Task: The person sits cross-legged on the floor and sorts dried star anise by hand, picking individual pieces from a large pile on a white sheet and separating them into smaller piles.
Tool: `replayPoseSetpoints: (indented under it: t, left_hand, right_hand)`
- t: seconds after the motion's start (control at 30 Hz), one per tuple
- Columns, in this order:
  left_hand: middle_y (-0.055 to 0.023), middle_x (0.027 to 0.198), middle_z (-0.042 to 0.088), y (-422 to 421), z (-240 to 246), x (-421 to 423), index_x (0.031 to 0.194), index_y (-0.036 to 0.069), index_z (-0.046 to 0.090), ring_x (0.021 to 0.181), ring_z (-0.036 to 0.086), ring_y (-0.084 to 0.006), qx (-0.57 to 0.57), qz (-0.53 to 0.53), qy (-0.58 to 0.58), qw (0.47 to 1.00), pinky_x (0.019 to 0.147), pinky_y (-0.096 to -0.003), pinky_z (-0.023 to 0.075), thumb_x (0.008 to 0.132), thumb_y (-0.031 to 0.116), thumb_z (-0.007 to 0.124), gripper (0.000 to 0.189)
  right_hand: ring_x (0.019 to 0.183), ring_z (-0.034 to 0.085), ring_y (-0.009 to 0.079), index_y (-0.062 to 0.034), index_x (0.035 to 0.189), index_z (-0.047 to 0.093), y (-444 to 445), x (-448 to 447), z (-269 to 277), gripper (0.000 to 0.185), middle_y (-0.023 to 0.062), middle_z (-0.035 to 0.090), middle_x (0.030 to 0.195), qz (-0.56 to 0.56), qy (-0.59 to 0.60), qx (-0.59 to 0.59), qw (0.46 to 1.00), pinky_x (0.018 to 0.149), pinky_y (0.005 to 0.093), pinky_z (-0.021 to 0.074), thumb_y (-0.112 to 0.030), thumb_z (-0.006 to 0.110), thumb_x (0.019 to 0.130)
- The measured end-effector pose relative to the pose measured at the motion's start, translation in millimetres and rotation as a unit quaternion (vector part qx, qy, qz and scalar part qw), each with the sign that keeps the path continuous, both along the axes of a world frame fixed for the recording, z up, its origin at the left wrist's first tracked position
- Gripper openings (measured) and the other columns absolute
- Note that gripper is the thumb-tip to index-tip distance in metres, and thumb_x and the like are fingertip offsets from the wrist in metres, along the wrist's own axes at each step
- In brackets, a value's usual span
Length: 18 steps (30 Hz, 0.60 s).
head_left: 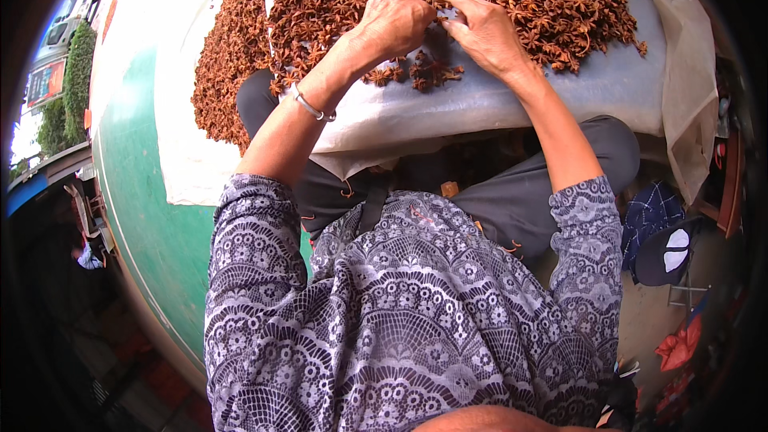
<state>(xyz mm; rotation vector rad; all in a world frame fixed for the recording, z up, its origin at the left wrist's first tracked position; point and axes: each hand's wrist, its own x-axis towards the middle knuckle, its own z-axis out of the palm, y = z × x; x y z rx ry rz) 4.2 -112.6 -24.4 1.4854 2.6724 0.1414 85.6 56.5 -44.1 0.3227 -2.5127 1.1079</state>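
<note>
My left hand (399,19) is curled over the star anise on the plastic-covered table, its fingertips hidden from me, so I cannot tell what it holds. Close beside it, my right hand (487,33) has its thumb and index finger apart, the index tip nearly meeting the left fingers. A heap of dried star anise (540,6) spreads beyond and to the right of the right hand. Another heap of star anise (312,12) lies to the left of the hands. Just below them, a small cluster of star anise pods (429,72) rests on the white plastic sheet (480,99).
A lower heap of reddish-brown spice (225,72) lies on a white sheet (180,156) at the left, over a green floor (132,192). Loose plastic sheeting (687,72) hangs at the table's right end. A dark cap (660,258) sits on a stool (689,295) at the right.
</note>
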Motion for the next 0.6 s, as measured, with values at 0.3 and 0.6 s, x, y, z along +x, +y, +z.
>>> replayPoseSetpoints:
  t: [0.3, 0.6]
  left_hand:
    - [-0.0193, 0.068, 0.062, -9.1, 7.1, -5.2, 0.083, 0.003, 0.058, 0.064, 0.065, -0.0371, 0.199, 0.020, 0.005, 0.980, 0.058, -0.0459, 0.0517, 0.087, 0.010, 0.056, 0.008]
    - [-0.0072, 0.073, 0.065, -30.3, 25.9, 10.1, 0.093, 0.000, 0.066, 0.058, 0.062, -0.0117, 0.343, 0.252, -0.373, 0.825, 0.052, -0.0273, 0.0547, 0.096, 0.011, 0.062, 0.012]
  right_hand:
    - [0.074, 0.071, 0.0309, -0.0028, 0.106, 0.062, -10.3, -17.3, -1.5, 0.019, 0.0168, 0.067, 0.090, -0.041, 0.079, 0.236, 0.968, 0.063, 0.0394, 0.0583, 0.000, 0.061, 0.087]
    - [0.088, 0.068, 0.0376, -0.0019, 0.134, 0.055, 15.1, -14.0, 45.5, 0.048, 0.0212, 0.068, 0.105, -0.105, -0.002, 0.067, 0.992, 0.078, 0.0423, 0.0566, -0.013, 0.064, 0.088]
